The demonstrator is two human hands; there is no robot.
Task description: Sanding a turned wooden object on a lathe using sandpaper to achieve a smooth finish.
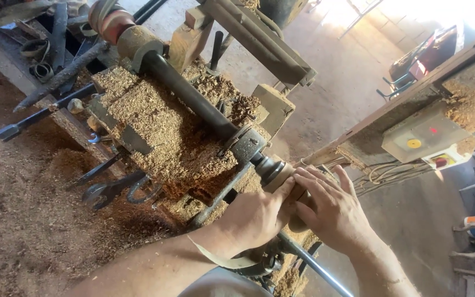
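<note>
A long bar [188, 93] is laid across the sawdust-covered lathe bed [166, 132]. At its near end, a wooden piece [298, 192] is enclosed between the left hand [254, 217] and the right hand [333, 212]. Wrenches [111, 190] are placed left of the bed; a switch box [427, 135] is mounted to the right.

The pale, rounded wooden piece [290, 190] sits at the end of the dark lathe shaft [193, 99], lying slantwise, mostly hidden under my fingers.
</note>
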